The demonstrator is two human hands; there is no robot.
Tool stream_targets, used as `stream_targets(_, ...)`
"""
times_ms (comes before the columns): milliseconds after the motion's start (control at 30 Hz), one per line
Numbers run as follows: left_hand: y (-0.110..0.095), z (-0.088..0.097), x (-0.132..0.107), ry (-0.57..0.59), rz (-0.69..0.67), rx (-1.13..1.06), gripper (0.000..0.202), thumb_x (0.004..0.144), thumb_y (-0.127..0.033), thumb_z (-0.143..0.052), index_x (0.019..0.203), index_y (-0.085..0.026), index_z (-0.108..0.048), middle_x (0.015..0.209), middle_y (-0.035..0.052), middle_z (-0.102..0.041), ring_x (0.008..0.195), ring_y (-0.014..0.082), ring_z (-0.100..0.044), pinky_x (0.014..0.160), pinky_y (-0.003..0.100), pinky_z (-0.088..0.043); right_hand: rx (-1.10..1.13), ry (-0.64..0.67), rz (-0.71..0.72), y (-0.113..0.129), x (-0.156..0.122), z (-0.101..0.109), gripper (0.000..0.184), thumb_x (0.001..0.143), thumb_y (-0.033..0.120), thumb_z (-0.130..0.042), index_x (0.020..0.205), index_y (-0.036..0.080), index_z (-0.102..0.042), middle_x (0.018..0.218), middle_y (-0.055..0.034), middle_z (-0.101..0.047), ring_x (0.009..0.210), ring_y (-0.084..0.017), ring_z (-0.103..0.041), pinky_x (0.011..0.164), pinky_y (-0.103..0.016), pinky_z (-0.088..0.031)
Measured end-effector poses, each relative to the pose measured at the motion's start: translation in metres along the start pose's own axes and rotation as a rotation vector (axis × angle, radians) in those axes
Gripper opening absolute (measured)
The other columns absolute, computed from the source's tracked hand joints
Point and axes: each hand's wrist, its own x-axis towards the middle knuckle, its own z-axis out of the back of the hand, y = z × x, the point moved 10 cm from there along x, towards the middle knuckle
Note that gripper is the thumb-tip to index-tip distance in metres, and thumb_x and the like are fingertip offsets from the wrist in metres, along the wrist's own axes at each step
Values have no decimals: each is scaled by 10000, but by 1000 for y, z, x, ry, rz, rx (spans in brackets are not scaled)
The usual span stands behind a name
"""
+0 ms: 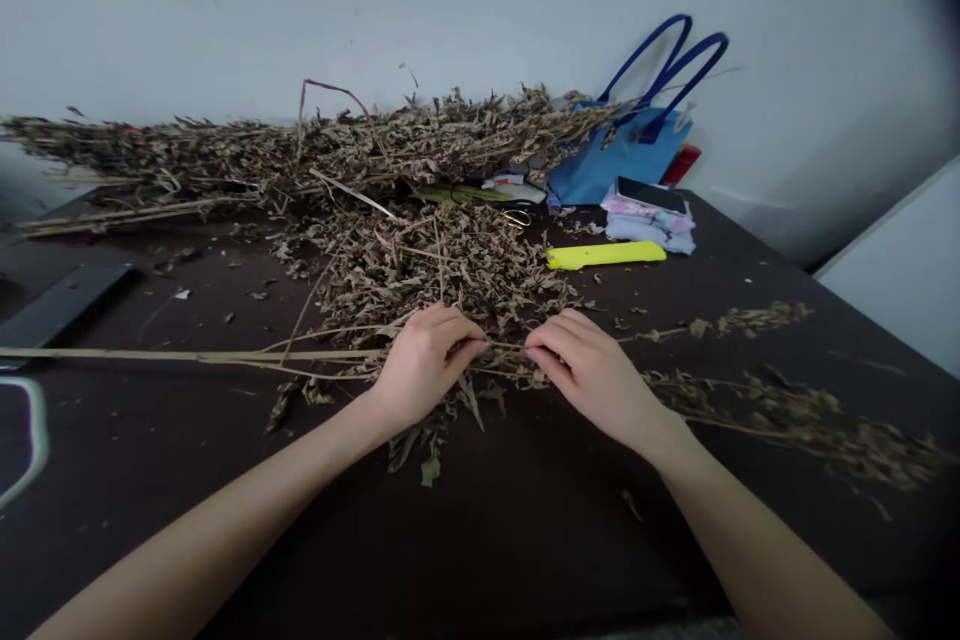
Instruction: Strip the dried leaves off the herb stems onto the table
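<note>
Both hands pinch one dry stem lying across the desk: left hand and right hand closed on it, close together. A leaf pile lies just behind.

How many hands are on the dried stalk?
2: the left hand pinches the dried stalk at centre; the right hand pinches it just to the right. No other hands in view.

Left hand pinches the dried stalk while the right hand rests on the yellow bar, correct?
No: in the head view the right hand is not on the yellow bar, which lies farther back; its fingers pinch the dried stalk too. The left hand pinches it as stated.
</note>
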Motion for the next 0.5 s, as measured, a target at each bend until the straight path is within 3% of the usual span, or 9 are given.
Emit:
stream_targets(200,3,-7,-1,24,33,-36,122,849,-208,-524,789,-160,-619,753,29,-612,752,161,-547,714,313,-445,-44,-16,34,2,0,-6,97,870,167,-488,934,170,-561,879,-62,-608,863,-197,-509,772,-331,-416)
stream_targets(367,8,-10,-3,18,104,-90,58,814,-170,-569,853,-168,-612,822,28,-622,799,164,-559,743,313,-455,-129,-13,95,10,0,-15,167,893,167,-437,864,164,-601,815,-68,-602,825,-197,-507,739,-327,-402)
stream_targets(500,7,-13,-4,50,101,-94,53,817,-165,-564,776,-168,-597,778,20,-601,767,162,-546,709,308,-451,-118,8,112,13,-1,-21,232,915,197,-410,817,166,-619,770,-60,-597,783,-187,-499,722,-323,-396)
